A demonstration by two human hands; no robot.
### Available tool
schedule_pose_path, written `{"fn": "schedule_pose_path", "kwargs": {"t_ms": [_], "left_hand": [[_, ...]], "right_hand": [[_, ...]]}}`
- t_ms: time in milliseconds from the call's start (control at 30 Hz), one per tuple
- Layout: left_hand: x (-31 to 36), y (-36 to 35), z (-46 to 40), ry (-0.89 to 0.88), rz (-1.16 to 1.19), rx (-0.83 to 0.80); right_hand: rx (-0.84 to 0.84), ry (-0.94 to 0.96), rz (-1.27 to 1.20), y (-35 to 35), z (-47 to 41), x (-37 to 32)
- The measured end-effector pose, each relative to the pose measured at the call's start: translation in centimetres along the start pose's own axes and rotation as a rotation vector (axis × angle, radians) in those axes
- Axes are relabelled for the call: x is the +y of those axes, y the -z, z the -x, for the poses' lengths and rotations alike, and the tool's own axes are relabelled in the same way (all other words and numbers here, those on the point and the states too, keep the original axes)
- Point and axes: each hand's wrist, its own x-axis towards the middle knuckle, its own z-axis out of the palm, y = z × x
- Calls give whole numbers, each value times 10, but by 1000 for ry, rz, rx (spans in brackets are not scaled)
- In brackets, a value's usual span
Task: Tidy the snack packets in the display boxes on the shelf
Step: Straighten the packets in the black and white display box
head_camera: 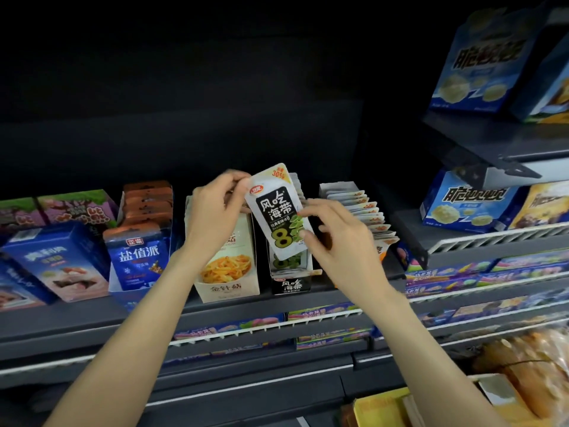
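Two hands, left hand (215, 211) and right hand (335, 241), pinch one kelp packet (277, 214).

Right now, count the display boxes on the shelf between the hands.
2: the cream box under the left hand, the black box beneath the raised packet. Others may be hidden.

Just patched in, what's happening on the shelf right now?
A person is holding one white-and-black seaweed snack packet with both hands above its black display box. The left hand pinches the packet's top left corner; the right hand holds its right edge. The packet is tilted and not yet in the box, which stands beside a cream mushroom-snack box.
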Motion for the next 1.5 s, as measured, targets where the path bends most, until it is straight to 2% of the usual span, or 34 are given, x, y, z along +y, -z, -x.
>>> {"fn": "schedule_pose_path", "kwargs": {"t_ms": [100, 200, 300, 367, 433, 533, 600, 667, 867, 967, 1067, 1134, 1200, 1334, 1500], "left_hand": [[12, 4, -1, 107, 161, 81], [26, 8, -4, 245, 381, 153], [40, 14, -5, 373, 590, 155], [46, 19, -4, 368, 610, 103], [48, 24, 0, 269, 483, 37], [45, 28, 5, 113, 228, 14], [43, 29, 5, 105, 192, 17], [44, 30, 6, 103, 172, 2], [52, 30, 6, 76, 210, -19], [54, 29, 6, 117, 226, -49], [59, 30, 4, 295, 463, -167], [59, 30, 4, 361, 566, -181], [57, 32, 6, 331, 519, -149], [45, 37, 8, 239, 374, -71], [34, 36, 3, -11, -6, -65]], "right_hand": [[31, 108, 217, -13, -9, -9], [86, 120, 432, -25, -20, -17], [331, 215, 507, -25, -28, -22], [461, 252, 464, -20, -30, -20], [440, 141, 243, -12, -31, -19], [149, -261, -467, 4, -32, -24], [9, -408, -804, 13, -30, -24], [-61, -464, -930, 17, -27, -23], [-89, -518, -1015, 17, -22, -19], [27, -436, -869, 14, -20, -22], [281, -53, -366, 6, -17, -19], [347, 239, -10, 0, -15, -12], [353, 395, 239, -4, -15, -4], [194, 427, 418, -6, -12, 7], [88, 337, 270, -6, 5, 14]]}}
